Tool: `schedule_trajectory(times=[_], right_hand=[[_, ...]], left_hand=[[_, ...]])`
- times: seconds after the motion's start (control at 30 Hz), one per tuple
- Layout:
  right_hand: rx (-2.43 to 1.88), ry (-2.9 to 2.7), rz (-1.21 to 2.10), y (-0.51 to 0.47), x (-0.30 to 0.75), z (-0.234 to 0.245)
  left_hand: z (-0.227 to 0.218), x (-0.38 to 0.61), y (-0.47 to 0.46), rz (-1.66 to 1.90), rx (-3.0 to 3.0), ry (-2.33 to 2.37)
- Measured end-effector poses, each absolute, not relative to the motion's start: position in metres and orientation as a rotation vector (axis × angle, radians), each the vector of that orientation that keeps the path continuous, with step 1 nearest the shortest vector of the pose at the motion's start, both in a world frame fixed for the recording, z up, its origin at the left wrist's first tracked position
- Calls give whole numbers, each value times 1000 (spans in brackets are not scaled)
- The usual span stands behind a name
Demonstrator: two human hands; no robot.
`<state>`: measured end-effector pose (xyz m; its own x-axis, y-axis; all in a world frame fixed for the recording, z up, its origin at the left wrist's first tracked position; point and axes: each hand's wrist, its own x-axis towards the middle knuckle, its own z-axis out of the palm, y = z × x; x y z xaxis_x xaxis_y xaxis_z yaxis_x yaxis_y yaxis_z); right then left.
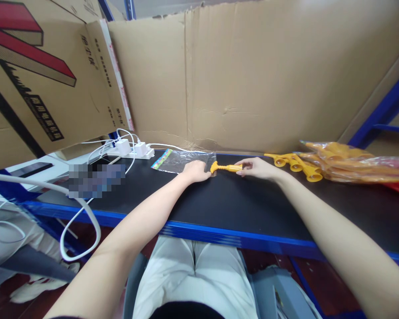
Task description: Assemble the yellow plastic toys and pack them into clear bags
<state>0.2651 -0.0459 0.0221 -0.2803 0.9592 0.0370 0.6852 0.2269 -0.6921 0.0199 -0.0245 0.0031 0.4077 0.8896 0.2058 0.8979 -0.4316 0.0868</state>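
Observation:
My right hand (pixel 257 169) pinches the right end of a yellow plastic toy tool (pixel 231 168), which has a hooked, T-shaped head, a ridged shaft and a thicker handle. The tool lies level, its head pointing left, close to the fingertips of my left hand (pixel 197 171). A clear plastic bag (pixel 177 161) with a colourful header strip lies flat beyond my left hand. That hand is closed at the bag's near right edge, and its fingers are partly hidden. The tool's head is at the bag's right end; whether it is inside, I cannot tell.
Yellow plastic pieces (pixel 294 164) and filled clear bags (pixel 352 166) lie on the right of the black tabletop (pixel 239 206). On the left are a white power strip (pixel 148 153), cables and a blurred-out object (pixel 98 179). Cardboard (pixel 252 79) walls the back. Another person's leg (pixel 36 261) shows lower left.

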Motion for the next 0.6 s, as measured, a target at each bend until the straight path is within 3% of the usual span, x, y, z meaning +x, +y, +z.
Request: schedule_trajectory(times=[0.6], right_hand=[[-1312, -2121, 824, -51, 251, 24]], left_hand=[[7, 36, -50, -444, -2717, -1070]])
